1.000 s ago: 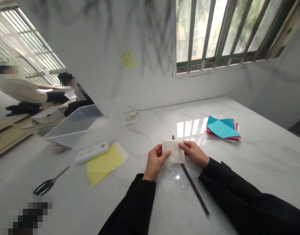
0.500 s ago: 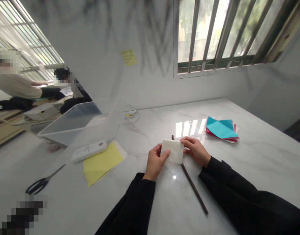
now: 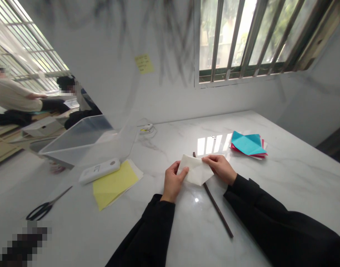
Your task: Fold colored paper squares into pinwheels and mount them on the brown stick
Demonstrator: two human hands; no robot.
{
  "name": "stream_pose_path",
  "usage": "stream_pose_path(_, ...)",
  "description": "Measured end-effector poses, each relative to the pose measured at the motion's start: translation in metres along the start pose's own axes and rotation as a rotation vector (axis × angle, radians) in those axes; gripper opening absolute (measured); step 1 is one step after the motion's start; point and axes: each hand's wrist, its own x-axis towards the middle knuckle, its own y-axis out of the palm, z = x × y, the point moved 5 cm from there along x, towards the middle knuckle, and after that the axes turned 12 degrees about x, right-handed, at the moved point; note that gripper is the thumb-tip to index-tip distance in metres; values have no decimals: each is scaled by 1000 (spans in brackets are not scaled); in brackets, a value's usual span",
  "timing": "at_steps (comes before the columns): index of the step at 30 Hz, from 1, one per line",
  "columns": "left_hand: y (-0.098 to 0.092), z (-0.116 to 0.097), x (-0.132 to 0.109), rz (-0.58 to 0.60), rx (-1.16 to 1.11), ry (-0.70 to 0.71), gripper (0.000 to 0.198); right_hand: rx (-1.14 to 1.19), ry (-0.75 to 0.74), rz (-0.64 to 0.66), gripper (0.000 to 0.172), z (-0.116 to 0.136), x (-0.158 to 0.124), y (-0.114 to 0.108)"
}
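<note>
A folded piece of white paper is held up between my two hands above the table. My left hand pinches its left edge, with the thumb lying across the front. At its upper right edge my right hand grips it between thumb and fingers. The paper is partly opened, its right side flaring to a point. Beneath it, a thin dark brown stick lies slantwise on the table, its middle part hidden by the paper.
Coloured paper sheets, blue on top, lie at the right. To the left are yellow paper, a white case-like device, scissors and a clear plastic bin. Two people sit beyond, at the far left. A wall bounds the white table's back.
The paper was a small flat square; its right side has now been unfolded into a wider, pointed shape. Both hands keep their grip. The view has shifted slightly.
</note>
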Motion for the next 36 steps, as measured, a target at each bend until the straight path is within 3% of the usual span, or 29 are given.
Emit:
stream_pose_path(8, 0, 8, 4, 1, -18, -8, 37, -42, -39, 5, 49, 4, 0, 0)
stream_pose_path(15, -5, 8, 5, -26, -321, -128, 48, 283, 197, 195, 47, 2, -7, 13)
stream_pose_path(19, -4, 8, 5, -27, -319, -112, 48, 224, 166, 291, 48, 4, -12, 23)
stream_pose_path(28, 2, 6, 2, 8, -151, -38, 40, -90, -19, 324, 44, 4, -14, 28)
stream_pose_path(36, 5, 5, 2, 100, -142, -44, 42, -151, -24, 295, 46, 0, -11, 26)
